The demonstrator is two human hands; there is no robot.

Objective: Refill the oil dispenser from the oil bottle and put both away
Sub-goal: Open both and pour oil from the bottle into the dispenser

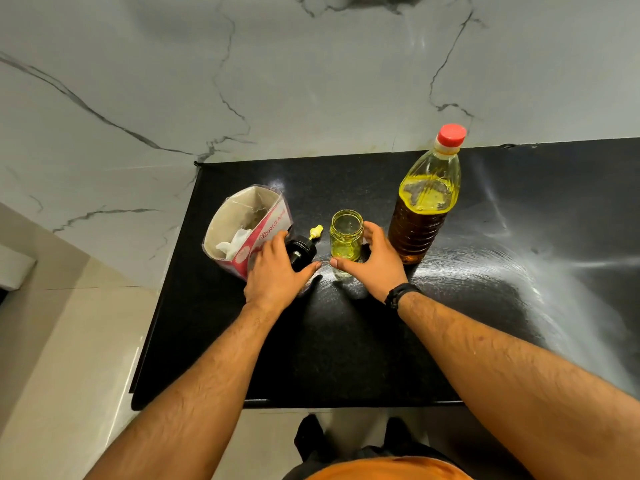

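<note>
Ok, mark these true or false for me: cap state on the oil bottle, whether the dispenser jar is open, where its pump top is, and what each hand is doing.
1. The oil bottle has its red cap on. True.
2. The dispenser jar is capped. False: its mouth is open.
3. The pump top lies on the counter, left of the jar. True.
4. The right hand grips the oil bottle. False: it curls round the jar.
5. The left hand is lifting the tissue pack. False: it rests on the pump top.

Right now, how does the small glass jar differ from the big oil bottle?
The oil dispenser jar is short and uncapped; the oil bottle is tall with its red cap on. The jar holds only a little oil; the bottle is mostly full. The right hand holds the jar; nothing touches the bottle. Both stand upright.
</note>
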